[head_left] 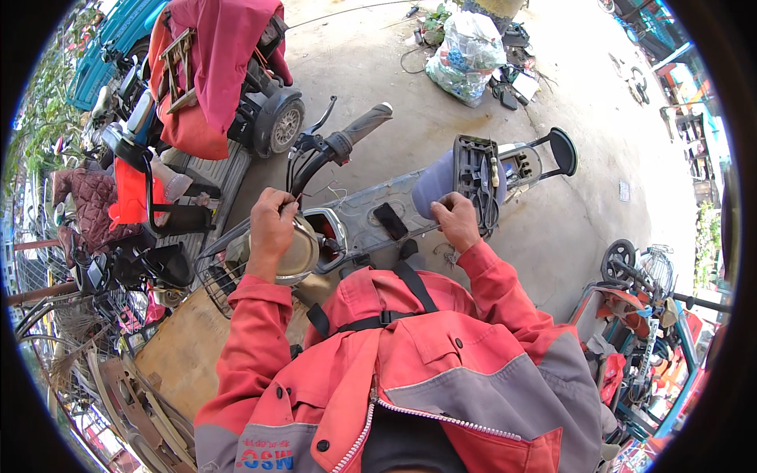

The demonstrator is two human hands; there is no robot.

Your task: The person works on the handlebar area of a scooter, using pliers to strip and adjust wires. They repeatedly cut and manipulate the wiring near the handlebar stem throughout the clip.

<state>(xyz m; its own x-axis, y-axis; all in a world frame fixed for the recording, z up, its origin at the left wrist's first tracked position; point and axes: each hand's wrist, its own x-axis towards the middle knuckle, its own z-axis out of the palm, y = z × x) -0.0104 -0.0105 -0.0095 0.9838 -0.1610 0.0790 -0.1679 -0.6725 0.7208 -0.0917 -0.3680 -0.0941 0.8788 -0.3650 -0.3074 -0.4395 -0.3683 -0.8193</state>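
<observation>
An electric scooter's deck point(355, 206) stretches in front of me, its handlebar grip point(369, 120) pointing away. My left hand point(272, 227) is closed, fingers pinched, over the round cream headlight point(298, 254) beside the opened front housing point(335, 229). What its fingers hold is hidden. To the right, my right hand point(457, 221) is closed too, thumb against forefinger, near the grey seat point(432, 189); anything in the pinch is too small to name. A black tool tray point(467, 162) with several hand tools lies on the seat. On the deck rests a dark phone-like slab point(389, 221).
A three-wheeler under a red cover point(225, 63) stands at the far left. Beyond the scooter sits a filled plastic bag point(467, 59) among scattered parts. A cart of scrap point(631, 339) is at the right; a wooden board point(185, 355) lies at the near left.
</observation>
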